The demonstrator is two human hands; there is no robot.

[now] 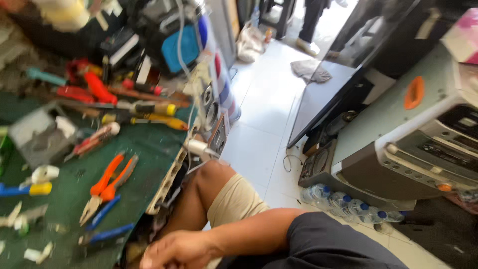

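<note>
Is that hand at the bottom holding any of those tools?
No tool. The one hand in view rests loosely curled near the knee, beside the green workbench; the orange-handled pliers lie untouched. The other hand is out of view.

Right hand (pixel 174 250) low, loosely curled grip, forearm bent across

On the green bench top (pixel 149 144): 1 pair of orange-handled pliers (pixel 107 187), approx. 2 yellow-handled screwdrivers (pixel 154 114) toward its far edge (blurred, so count is rough). Right of bench, on the floor: approx. 5 water bottles (pixel 348 205). 1 hand (pixel 177 250) at its near edge.
</note>
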